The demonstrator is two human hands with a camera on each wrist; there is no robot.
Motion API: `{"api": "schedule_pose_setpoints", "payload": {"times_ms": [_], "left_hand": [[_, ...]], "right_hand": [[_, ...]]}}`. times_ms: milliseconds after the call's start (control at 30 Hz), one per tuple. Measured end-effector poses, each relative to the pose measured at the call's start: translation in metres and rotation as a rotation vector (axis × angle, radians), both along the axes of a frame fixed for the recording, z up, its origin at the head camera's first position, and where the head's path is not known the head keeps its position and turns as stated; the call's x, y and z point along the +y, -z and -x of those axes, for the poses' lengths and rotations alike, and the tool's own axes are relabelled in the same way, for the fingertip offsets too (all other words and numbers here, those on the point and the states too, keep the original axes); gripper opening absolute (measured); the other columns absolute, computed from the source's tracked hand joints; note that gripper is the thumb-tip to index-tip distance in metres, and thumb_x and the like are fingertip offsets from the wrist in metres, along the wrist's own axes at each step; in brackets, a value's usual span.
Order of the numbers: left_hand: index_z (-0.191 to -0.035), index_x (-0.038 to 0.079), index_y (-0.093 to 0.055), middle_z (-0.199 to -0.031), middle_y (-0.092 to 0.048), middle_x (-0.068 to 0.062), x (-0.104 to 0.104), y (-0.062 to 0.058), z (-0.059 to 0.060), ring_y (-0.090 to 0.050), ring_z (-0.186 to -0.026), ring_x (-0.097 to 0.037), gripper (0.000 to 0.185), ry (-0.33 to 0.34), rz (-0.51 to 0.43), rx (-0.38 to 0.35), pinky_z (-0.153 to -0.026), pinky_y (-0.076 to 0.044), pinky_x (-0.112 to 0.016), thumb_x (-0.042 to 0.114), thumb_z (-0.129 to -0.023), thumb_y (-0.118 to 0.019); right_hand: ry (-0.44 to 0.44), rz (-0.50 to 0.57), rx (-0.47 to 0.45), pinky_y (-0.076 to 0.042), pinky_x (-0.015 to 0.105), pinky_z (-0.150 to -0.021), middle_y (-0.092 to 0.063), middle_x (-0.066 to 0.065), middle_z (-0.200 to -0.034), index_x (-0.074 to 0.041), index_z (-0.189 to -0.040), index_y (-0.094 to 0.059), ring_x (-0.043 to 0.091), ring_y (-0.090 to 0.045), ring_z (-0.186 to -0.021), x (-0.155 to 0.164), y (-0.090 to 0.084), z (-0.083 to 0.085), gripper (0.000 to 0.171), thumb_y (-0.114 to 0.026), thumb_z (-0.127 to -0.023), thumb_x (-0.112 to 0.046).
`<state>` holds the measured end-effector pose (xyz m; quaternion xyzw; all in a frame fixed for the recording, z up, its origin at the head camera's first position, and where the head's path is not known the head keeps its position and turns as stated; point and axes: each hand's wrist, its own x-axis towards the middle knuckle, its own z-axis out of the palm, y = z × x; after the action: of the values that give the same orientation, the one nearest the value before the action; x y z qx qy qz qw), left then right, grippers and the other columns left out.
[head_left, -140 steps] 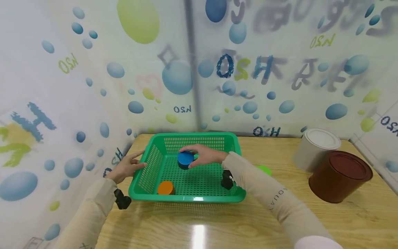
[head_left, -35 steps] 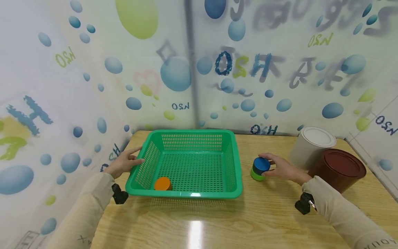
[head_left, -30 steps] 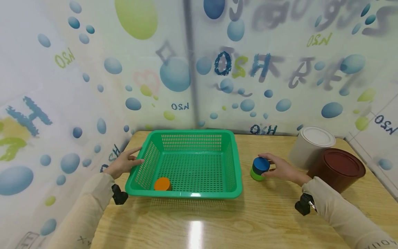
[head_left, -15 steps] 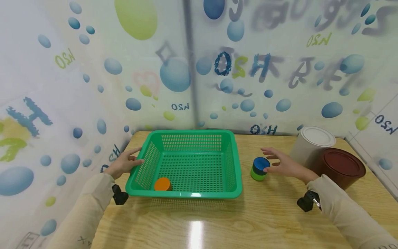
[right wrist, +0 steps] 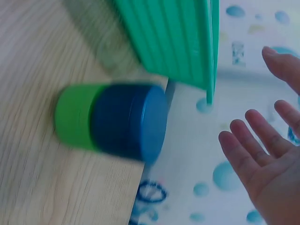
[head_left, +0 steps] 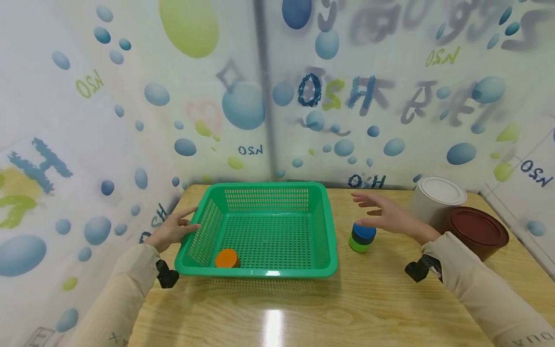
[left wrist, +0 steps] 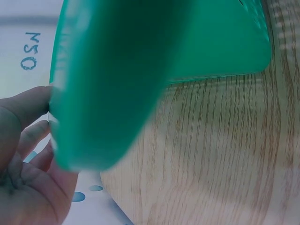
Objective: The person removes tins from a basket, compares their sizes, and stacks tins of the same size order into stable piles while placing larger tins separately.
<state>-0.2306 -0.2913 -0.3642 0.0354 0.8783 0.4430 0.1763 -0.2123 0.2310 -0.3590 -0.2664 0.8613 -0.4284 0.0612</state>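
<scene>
Wooden table [head_left: 390, 299]: right hand [head_left: 392, 218] spread, fingers [head_left: 362, 198] above blue cap [head_left: 363, 231].

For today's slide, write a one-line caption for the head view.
Left hand rests on green basket; open right hand hovers above blue cylinder stacked on green cylinder.

Basket [head_left: 260, 231] stands left of the two stacked cylinders [head_left: 362, 237]; one cylinder [head_left: 227, 259] lies in its near left corner; two tins [head_left: 455, 212] stand further right, touching each other
</scene>
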Motion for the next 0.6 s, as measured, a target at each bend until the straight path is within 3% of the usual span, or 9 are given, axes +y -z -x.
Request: {"api": "schedule_pose_setpoints", "payload": {"times_ms": [200,367,600], "left_hand": [[-0.143,0.008,-0.012,-0.128,-0.027,-0.036,0.000,0.000,0.000,-0.050,-0.101,-0.035,0.069,-0.013,-0.011,-0.005,-0.075,-0.049,-0.043,0.020,-0.090,-0.053],[-0.143,0.008,-0.011,-0.128,-0.027,-0.035,0.000,0.000,-0.001,-0.049,-0.102,-0.036,0.068,-0.005,-0.016,0.003,-0.075,-0.049,-0.042,0.020,-0.090,-0.053],[-0.143,0.008,-0.011,-0.123,-0.033,-0.034,0.002,-0.001,-0.002,-0.055,-0.088,-0.025,0.067,-0.016,-0.045,-0.002,-0.072,-0.050,-0.040,0.017,-0.091,-0.052]], "right_hand": [[-0.115,0.037,0.025,-0.041,0.050,-0.086,-0.043,0.024,-0.125,0.000,-0.133,-0.036,0.037,-0.046,-0.110,-0.034,-0.003,-0.002,0.055,-0.060,-0.085,-0.011],[-0.190,0.061,-0.029,-0.040,0.049,-0.088,-0.044,0.019,-0.126,-0.004,-0.133,-0.037,0.034,-0.046,-0.110,-0.063,-0.010,-0.002,0.052,-0.058,-0.087,-0.015],[-0.312,0.053,-0.055,-0.040,0.045,-0.089,-0.044,0.012,-0.128,-0.007,-0.133,-0.038,0.024,-0.047,-0.112,-0.100,-0.014,0.006,0.050,-0.057,-0.088,-0.021]]}}
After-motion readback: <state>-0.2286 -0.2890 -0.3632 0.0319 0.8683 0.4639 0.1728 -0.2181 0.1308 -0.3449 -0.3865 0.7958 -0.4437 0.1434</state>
